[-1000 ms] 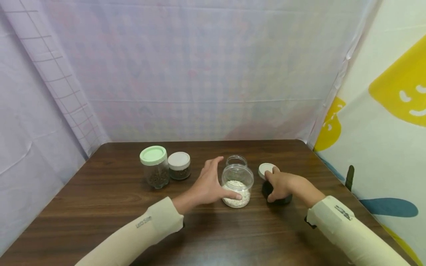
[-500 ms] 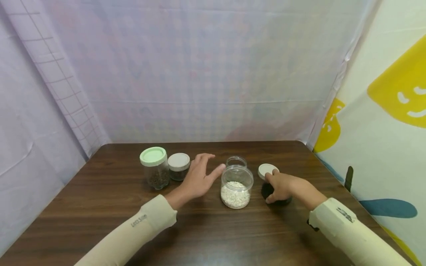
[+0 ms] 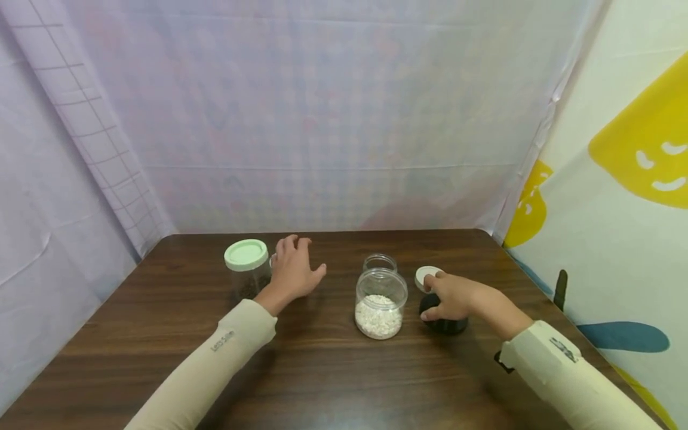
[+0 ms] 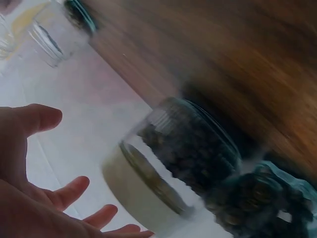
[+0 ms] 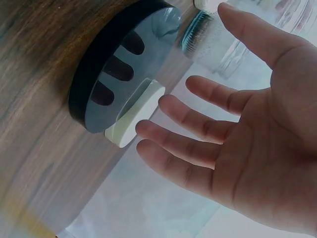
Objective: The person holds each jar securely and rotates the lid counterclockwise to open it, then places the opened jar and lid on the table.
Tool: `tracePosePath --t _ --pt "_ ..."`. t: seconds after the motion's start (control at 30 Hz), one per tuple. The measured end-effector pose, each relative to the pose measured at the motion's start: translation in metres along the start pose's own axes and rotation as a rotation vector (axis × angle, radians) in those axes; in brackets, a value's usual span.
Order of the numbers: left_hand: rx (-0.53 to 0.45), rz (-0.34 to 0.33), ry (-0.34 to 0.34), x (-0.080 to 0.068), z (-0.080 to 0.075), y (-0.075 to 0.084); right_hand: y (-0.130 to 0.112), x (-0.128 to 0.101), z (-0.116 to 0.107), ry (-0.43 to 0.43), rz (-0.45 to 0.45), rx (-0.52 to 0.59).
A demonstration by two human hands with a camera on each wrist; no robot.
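My left hand (image 3: 292, 272), fingers spread, is over the small jar at the left, which it nearly hides in the head view. In the left wrist view that jar (image 4: 188, 144) shows a white lid (image 4: 143, 191) and dark contents, and the fingertips are right at the lid. To its left stands a clear jar with a pale green lid (image 3: 246, 255). My right hand (image 3: 457, 297) hovers over a round black lid (image 3: 443, 325); in the right wrist view its fingers extend loosely, apart from the glossy lid (image 5: 81, 84). A white lid (image 5: 141, 116) lies just beyond.
A lidless clear jar of white flakes (image 3: 378, 316) stands between the hands. Behind it is another clear jar with an open mouth (image 3: 378, 261). All rest on a dark wooden table (image 3: 344, 382), with a pale cloth (image 3: 333, 119) hanging behind it.
My left hand has left the jar of white flakes and moved left to the white-lidded jar. The right hand has stayed over the black lid, shifting only slightly.
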State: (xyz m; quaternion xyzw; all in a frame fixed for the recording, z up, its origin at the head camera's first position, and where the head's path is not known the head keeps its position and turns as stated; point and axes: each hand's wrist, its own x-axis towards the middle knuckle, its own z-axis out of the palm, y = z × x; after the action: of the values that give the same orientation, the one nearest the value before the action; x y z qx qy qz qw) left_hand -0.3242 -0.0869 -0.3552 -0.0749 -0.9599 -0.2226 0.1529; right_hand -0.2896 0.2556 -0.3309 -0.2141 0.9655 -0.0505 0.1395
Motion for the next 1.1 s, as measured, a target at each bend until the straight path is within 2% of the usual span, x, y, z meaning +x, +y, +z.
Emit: tracePosePath --t 0.3,0.63,0.87,1.1 --pt "0.002 -0.028 0.012 0.004 0.003 -0.007 0.001 0.0 0.0 0.016 -0.01 -0.025" --pt "-0.114 -0.137 0.023 0.005 0.009 -0.021 -0.001 0.0 0.001 0.006 -0.013 -0.028" --pt "-0.239 -0.229 -0.012 0.003 0.011 -0.028 -0.003 0.002 0.001 0.004 -0.024 -0.021" --pt "-0.258 -0.268 -0.054 0.003 0.009 -0.033 -0.003 0.001 0.002 -0.002 -0.009 -0.013"
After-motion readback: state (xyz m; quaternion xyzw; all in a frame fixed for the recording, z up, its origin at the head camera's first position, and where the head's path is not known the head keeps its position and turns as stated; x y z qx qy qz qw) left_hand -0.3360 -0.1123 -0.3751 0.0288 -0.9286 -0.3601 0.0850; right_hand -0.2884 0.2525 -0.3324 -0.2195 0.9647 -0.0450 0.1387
